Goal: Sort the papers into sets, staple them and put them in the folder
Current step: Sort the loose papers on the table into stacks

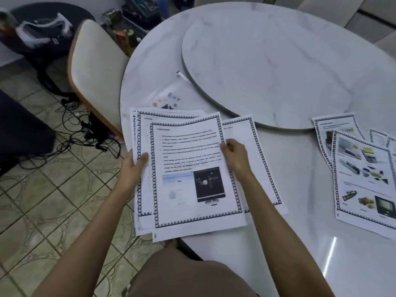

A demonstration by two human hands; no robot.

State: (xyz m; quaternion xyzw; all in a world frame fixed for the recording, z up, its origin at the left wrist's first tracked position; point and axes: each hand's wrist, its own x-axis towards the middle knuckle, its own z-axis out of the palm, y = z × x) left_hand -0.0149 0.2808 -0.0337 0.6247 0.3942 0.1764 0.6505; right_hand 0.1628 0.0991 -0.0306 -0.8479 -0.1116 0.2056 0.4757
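Note:
A stack of printed sheets (pixel 192 174) with chequered borders hangs over the near left edge of the round white table (pixel 289 243). My left hand (pixel 134 166) grips the stack's left side, thumb on top. At the right edge of the top sheet, which shows text and a monitor picture, my right hand (pixel 234 155) pinches the paper. One more sheet (pixel 257 155) lies flat under my right wrist. A clear plastic folder (pixel 169 97) with coloured dots lies behind the stack. Several picture sheets (pixel 364 172) are spread at the right. No stapler shows.
A raised round turntable (pixel 278 61) fills the table's middle. A white chair (pixel 96 67) stands at the table's left, with tangled cables (pixel 81 127) on the tiled floor beneath. A dark bag (pixel 40 33) rests on a low seat far left.

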